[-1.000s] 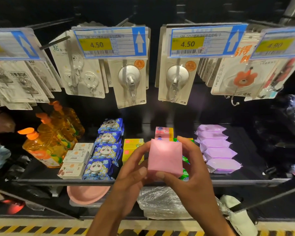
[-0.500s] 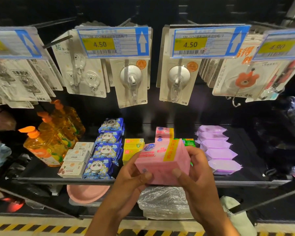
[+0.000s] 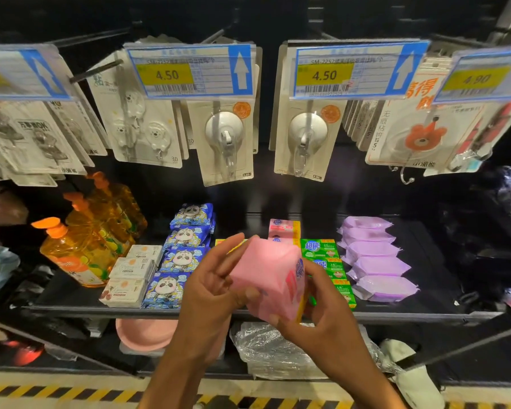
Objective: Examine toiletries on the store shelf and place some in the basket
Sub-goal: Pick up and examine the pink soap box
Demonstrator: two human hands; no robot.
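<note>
- Pink box: held tilted in front of the shelf, one corner up, printed face turned toward 3 o'clock.
- Left hand: clamped on the box's 9 o'clock side, fingers behind it, thumb on the near face.
- Right hand: clamped on the box from 4 o'clock, fingertips curled under its lower edge.
- Green boxes: stacked in a row on the shelf, just behind the box at 2 o'clock.
- Purple packs: row at 3 o'clock of the green boxes.
- Panda packs: blue row at 9 o'clock of the held box.
- White boxes: stacked beside the panda packs, 9 o'clock side.
- Orange bottles: pump-topped, far toward 9 o'clock.
- Price tags: marked 4.50, hung at 12 o'clock above carded hooks.
</note>
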